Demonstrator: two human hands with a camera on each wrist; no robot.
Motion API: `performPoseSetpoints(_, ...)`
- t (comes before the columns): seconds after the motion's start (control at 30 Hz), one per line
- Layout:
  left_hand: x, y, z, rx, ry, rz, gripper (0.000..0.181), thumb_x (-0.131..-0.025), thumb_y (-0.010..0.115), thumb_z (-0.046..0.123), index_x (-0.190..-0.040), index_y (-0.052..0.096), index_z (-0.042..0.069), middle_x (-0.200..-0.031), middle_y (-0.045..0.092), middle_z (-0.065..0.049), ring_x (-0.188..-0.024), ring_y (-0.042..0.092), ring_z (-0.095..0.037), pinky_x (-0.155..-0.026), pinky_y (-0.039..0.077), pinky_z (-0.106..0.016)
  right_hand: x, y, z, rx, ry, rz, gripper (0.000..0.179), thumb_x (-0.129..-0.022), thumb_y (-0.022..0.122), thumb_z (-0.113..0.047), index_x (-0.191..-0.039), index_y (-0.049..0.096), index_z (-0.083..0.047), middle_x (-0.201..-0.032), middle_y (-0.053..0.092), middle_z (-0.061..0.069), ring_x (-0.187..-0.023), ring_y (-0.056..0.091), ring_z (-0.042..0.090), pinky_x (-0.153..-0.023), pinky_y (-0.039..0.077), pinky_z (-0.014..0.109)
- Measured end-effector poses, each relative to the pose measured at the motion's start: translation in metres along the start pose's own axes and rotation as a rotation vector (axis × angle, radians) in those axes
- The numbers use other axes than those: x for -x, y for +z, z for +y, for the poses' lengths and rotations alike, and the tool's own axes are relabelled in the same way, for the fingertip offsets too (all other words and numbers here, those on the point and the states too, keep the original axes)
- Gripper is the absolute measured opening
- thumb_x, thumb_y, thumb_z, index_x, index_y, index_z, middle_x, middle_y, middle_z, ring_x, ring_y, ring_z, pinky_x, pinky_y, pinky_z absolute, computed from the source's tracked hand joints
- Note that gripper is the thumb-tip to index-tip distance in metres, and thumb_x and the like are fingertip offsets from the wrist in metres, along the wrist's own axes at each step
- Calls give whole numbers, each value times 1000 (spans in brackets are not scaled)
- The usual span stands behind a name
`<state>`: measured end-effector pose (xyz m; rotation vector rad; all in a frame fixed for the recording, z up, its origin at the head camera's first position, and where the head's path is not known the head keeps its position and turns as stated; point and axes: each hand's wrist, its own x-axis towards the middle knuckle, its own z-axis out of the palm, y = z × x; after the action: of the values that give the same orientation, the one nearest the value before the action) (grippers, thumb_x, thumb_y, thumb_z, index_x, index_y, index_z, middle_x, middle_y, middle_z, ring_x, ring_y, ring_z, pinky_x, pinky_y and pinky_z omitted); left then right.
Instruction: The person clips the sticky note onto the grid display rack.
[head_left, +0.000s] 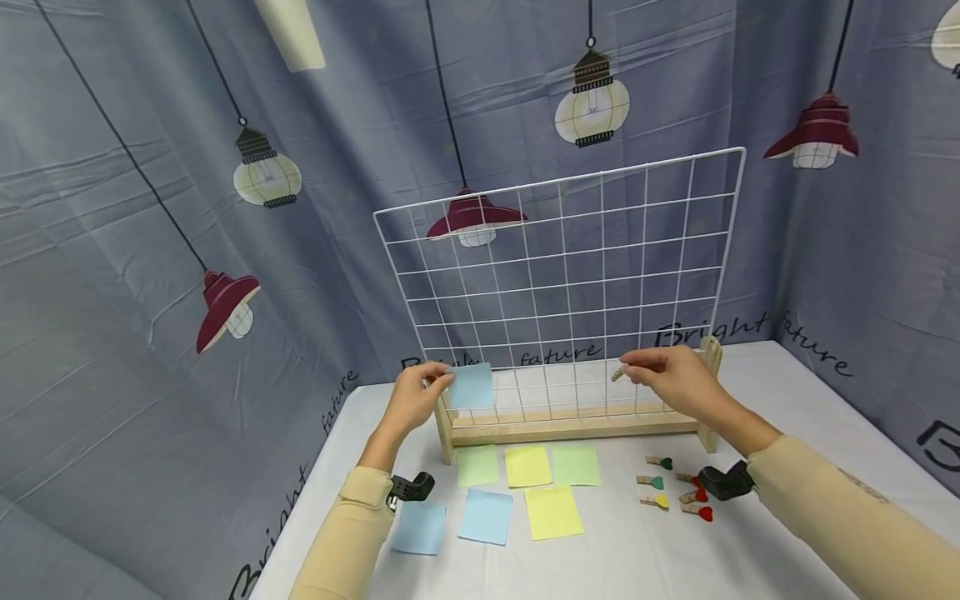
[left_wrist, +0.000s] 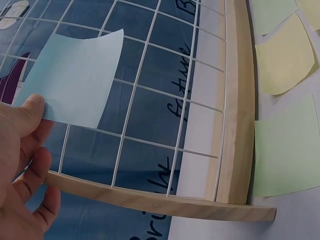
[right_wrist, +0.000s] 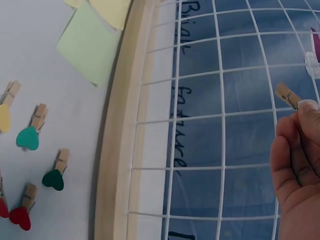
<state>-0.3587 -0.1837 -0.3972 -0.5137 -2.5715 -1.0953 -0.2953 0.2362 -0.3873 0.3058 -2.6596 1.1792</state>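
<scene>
Between thumb and fingers, my left hand (head_left: 415, 398) pinches a blue sticky note (head_left: 472, 386) by its left edge, in front of the lower left of a white wire grid (head_left: 567, 312). In the left wrist view the note (left_wrist: 80, 80) curls slightly at its top edge. My right hand (head_left: 673, 379) pinches a small wooden clothespin (head_left: 618, 373) in front of the grid's lower right. The right wrist view shows the clothespin (right_wrist: 287, 95) sticking out past the thumb tip; its other end is hidden by the fingers.
The grid stands in a wooden base (head_left: 573, 427) on a white table. Before it lie green notes (head_left: 477, 466), yellow notes (head_left: 553, 512) and blue notes (head_left: 486, 517). At the right are several heart-topped clothespins (head_left: 655, 502). A patterned curtain (head_left: 322, 275) hangs behind.
</scene>
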Motion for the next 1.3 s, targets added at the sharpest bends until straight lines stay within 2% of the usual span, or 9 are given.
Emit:
performPoseSetpoints(0.4,-5,0,4,16,14,9,22,-102,67,24,-116,77,11,-98,74,-4,-86,59,-17,-74,49,-33,-9,1,-15,-10,-20,-20,34,-104,63,-21,-133,67,-3,-118,75,19,-106,73,33,-88,59,49)
performPoseSetpoints(0.7,-11,-1,10,22,17,37,23,-100,69,23,-118,77,11,-99,75,-4,-85,60,-16,-73,49,-30,-19,4,-24,-14,-13,-33,36,-104,63,-23,-134,67,-4,-116,76,18,-105,72,33,-82,59,43)
performPoseSetpoints(1.07,-16,1,16,74,-2,61,18,-95,76,26,-108,80,15,-98,77,-2,-88,63,-16,-76,51,-31,-29,6,-43,-40,-16,-56,33,-104,63,-21,-132,69,-4,-119,75,18,-106,73,32,-91,59,48)
performPoseSetpoints(1.3,-19,3,22,67,18,63,19,-95,75,28,-109,80,15,-96,77,-1,-86,65,-16,-73,52,-31,-36,8,-53,-29,-14,-54,33,-104,63,-22,-132,70,-6,-112,77,14,-102,73,29,-80,58,38)
